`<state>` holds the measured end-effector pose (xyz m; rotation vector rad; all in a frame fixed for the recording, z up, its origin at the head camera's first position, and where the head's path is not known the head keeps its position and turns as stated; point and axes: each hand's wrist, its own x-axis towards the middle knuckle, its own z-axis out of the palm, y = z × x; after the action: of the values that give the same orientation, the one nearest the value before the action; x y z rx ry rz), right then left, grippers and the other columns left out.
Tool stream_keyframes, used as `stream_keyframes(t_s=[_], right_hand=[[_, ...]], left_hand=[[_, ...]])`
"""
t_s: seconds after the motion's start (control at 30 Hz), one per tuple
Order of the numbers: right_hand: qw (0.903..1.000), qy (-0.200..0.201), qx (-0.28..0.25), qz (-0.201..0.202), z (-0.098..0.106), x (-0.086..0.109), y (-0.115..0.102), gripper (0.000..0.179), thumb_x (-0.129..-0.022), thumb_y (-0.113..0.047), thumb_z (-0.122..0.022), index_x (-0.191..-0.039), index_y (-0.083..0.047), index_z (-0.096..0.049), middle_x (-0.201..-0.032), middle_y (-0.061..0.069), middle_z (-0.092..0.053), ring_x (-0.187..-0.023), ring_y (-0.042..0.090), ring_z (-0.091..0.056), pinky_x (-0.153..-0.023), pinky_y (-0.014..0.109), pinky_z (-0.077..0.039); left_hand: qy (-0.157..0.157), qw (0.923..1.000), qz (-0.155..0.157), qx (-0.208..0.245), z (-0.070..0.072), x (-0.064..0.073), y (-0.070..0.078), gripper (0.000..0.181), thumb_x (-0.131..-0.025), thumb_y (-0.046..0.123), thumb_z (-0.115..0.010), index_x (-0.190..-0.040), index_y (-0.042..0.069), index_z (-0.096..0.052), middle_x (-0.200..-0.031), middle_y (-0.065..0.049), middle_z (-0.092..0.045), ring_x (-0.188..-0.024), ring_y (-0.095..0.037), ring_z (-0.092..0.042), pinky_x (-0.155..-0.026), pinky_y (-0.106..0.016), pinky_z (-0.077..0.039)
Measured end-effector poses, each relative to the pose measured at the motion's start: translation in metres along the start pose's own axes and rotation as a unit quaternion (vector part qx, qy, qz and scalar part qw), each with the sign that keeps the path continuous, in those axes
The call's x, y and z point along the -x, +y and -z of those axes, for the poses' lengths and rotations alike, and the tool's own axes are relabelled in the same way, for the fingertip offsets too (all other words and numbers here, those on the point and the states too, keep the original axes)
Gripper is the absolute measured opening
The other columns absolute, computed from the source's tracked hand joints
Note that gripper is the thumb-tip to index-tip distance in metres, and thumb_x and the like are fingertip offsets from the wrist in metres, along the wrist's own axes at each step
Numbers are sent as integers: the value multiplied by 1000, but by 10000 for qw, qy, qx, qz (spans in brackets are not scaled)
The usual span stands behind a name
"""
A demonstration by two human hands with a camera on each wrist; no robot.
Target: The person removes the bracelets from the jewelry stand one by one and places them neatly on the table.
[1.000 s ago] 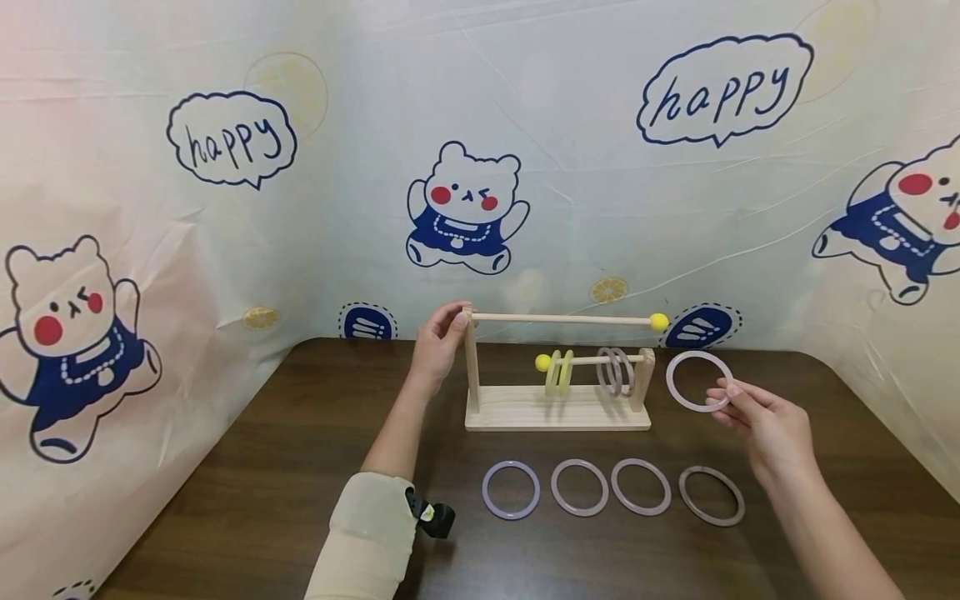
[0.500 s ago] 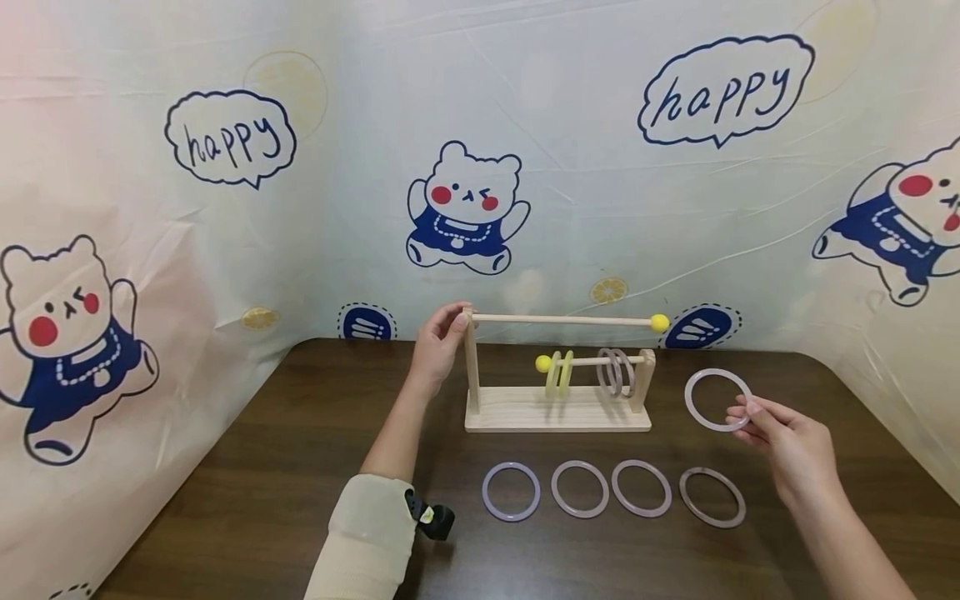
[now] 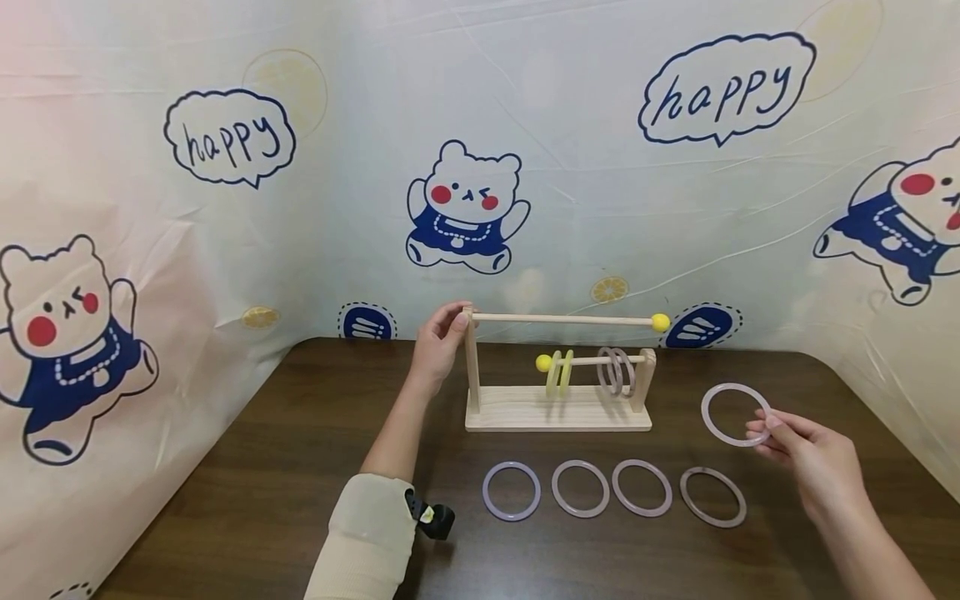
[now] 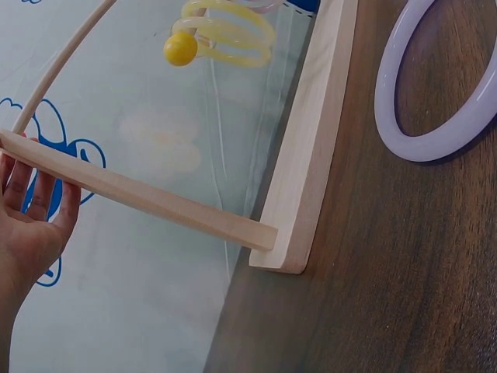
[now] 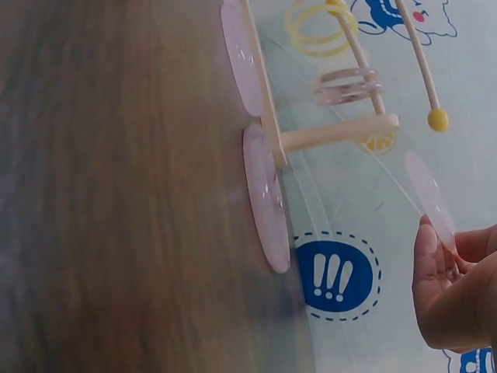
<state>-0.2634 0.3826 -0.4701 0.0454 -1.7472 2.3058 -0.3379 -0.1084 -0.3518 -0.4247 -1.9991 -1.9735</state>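
My left hand grips the top of the tall post of a wooden bangle stand. In the left wrist view its fingers lie against that post. Out from the post runs a bare upper rod, tipped with a yellow ball. A lower rod carries yellow bangles near its ball end and greyish-purple bangles near the short post. Right of the stand, my right hand pinches a pale pink bangle by its edge, raised off the table.
In front of the stand several bangles lie flat in a row on the dark wooden table: a bluish-purple bangle at the left, pinkish ones, and a greyish-purple bangle at the right. A printed cloth hangs behind the table.
My right hand has moved right and down, away from the stand, with the pale pink bangle still pinched. The left hand and the stand have stayed put.
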Motion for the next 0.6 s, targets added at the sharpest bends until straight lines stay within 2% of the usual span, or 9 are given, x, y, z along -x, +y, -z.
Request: stream_keyframes(t_s=[0.6], right_hand=[[9987,-94,417,-269,13,19,-14,9,-86,-12,-66,-93,-10,-72,-84,11,-70,-76,18,-68,-65,29,-53]], left_hand=[[25,10000,-71,-13,0,-1,-1,31,-96,18,-51,-119,-1,-56,-106,-14,-61,-96,-22,-59,-86,-35,-47]])
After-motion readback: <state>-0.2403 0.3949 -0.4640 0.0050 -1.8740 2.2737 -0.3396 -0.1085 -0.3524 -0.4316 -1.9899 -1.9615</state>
